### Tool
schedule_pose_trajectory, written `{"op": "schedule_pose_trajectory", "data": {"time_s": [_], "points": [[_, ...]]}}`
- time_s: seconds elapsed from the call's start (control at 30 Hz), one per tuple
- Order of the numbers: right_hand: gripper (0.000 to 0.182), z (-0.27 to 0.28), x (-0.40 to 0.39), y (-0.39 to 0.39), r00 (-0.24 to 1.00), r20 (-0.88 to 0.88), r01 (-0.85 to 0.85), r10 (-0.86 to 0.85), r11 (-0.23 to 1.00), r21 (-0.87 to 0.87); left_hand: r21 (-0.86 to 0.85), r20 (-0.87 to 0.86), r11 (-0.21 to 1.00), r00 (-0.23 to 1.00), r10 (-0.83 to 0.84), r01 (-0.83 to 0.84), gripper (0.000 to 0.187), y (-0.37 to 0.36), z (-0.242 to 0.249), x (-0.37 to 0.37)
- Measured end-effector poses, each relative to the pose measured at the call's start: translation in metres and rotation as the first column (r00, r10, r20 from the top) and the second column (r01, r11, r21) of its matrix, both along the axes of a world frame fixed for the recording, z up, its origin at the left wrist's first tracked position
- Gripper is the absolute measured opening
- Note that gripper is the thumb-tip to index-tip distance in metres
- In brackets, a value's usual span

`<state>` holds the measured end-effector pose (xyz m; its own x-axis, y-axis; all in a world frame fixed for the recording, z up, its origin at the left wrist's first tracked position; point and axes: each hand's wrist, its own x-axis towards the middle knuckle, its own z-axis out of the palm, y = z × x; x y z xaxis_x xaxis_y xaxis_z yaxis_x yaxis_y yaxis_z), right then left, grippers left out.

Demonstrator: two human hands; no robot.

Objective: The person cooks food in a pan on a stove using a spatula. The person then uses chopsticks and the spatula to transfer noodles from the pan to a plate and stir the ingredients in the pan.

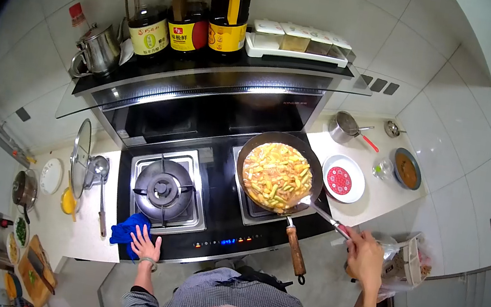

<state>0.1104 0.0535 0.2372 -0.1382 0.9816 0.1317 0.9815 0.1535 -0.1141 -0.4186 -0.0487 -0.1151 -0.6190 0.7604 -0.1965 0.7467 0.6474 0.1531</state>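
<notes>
My right hand is closed around the red and metal handle of a spatula. The spatula's blade reaches into the near right side of a dark frying pan. Chopped yellow-green food in an orange sauce fills the pan, which sits on the right burner. Its wooden handle points toward me, with neither hand on it. My left hand lies with fingers spread at the edge of a blue cloth, by the stove's front left corner.
The left burner holds no pan. To the right are a white plate, a small saucepan and a bowl of brown sauce. A ladle and an upright glass lid are at left. Bottles line the shelf above.
</notes>
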Motion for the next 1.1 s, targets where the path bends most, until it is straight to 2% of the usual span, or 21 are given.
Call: {"op": "schedule_pose_trajectory", "data": {"time_s": [0.1,0.17,0.2,0.27,0.33,0.37,0.4,0.43,0.5,0.57,0.63,0.7,0.73,0.77,0.8,0.83,0.87,0.9,0.97,1.03,1.1], "points": [[0.030,-0.030,-0.004,0.004,0.999,0.029,-0.016,0.016,1.000,-0.001,-0.014,0.038,1.000,0.999,0.019,-0.019,0.079,0.002,0.009,0.004],[0.032,-0.061,-0.013,0.016,0.999,0.038,-0.019,0.019,1.000,-0.009,0.113,-0.044,0.993,0.999,0.028,-0.023,0.081,0.007,0.019,0.018],[0.031,-0.075,-0.021,0.022,0.999,-0.021,0.033,-0.033,0.999,-0.022,0.289,-0.095,0.957,0.995,0.008,0.020,0.081,0.013,0.024,0.035],[0.031,-0.102,-0.024,0.035,0.993,-0.078,0.090,-0.093,0.995,-0.041,0.578,-0.070,0.798,0.984,-0.162,0.172,0.064,0.039,0.061,0.078],[0.030,-0.120,-0.018,0.049,0.945,-0.319,0.075,-0.074,0.997,-0.008,0.706,0.205,0.695,0.900,-0.384,0.136,0.046,0.068,0.093,0.139],[0.030,-0.113,-0.015,0.050,0.946,-0.316,0.075,-0.074,0.997,-0.008,0.647,0.555,0.761,0.661,-0.506,0.039,0.034,0.082,0.112,0.168],[0.030,-0.098,-0.012,0.050,0.931,-0.353,0.087,-0.093,0.996,-0.032,0.645,0.624,0.758,0.507,-0.594,0.095,0.027,0.090,0.115,0.196],[0.030,-0.086,-0.009,0.048,0.913,-0.390,0.100,-0.116,0.993,-0.061,0.495,0.767,0.833,0.326,-0.552,0.246,0.033,0.096,0.124,0.220],[0.030,-0.071,0.003,0.046,0.911,-0.394,0.110,-0.126,0.992,-0.063,0.448,0.841,0.803,0.118,-0.527,0.393,0.051,0.101,0.113,0.273],[0.030,-0.061,0.010,0.053,0.881,-0.463,0.117,-0.102,0.993,0.004,0.398,0.905,0.824,-0.026,-0.425,0.404,0.071,0.095,0.090,0.321],[0.031,-0.063,0.014,0.071,0.871,-0.488,0.087,-0.057,0.995,0.040,0.169,0.982,0.847,-0.008,-0.191,0.505,0.072,0.093,0.098,0.355],[0.033,-0.101,0.032,0.101,0.858,-0.492,0.158,-0.150,0.987,-0.024,0.091,0.979,0.917,-0.203,-0.012,0.387,0.068,0.082,0.112,0.376],[0.032,-0.137,0.048,0.121,0.891,-0.453,0.058,0.035,0.980,0.191,0.088,0.974,0.941,-0.226,-0.012,0.326,0.058,0.078,0.125,0.380],[0.032,-0.152,0.053,0.133,0.889,-0.455,0.054,0.041,0.980,0.194,0.089,0.975,0.943,-0.223,-0.016,0.321,0.058,0.078,0.124,0.383],[0.029,-0.154,0.051,0.142,0.680,-0.701,0.108,-0.215,0.975,-0.194,0.069,0.952,0.958,-0.306,0.021,0.280,0.055,0.076,0.124,0.384],[0.027,-0.155,0.050,0.147,0.402,-0.756,0.026,-0.516,0.832,-0.554,0.043,0.920,0.969,-0.387,0.056,0.242,0.053,0.074,0.124,0.384],[0.025,-0.160,0.044,0.147,0.326,-0.758,-0.012,-0.565,0.799,-0.601,0.029,0.926,0.968,-0.372,0.068,0.249,0.050,0.074,0.124,0.383],[0.030,-0.164,0.045,0.151,0.205,-0.746,-0.193,-0.634,0.721,-0.666,0.031,0.926,0.969,-0.371,0.064,0.245,0.050,0.075,0.123,0.382],[0.032,-0.175,0.042,0.151,0.119,-0.714,-0.326,-0.690,0.652,-0.684,0.041,0.915,0.968,-0.398,0.063,0.247,0.050,0.073,0.119,0.381],[0.035,-0.175,0.039,0.146,0.102,-0.705,-0.370,-0.702,0.631,-0.682,0.040,0.917,0.971,-0.394,0.058,0.236,0.050,0.071,0.118,0.381],[0.038,-0.172,0.038,0.136,0.200,-0.741,-0.376,-0.641,0.648,-0.662,0.042,0.919,0.974,-0.391,0.051,0.225,0.051,0.070,0.117,0.380]]}}
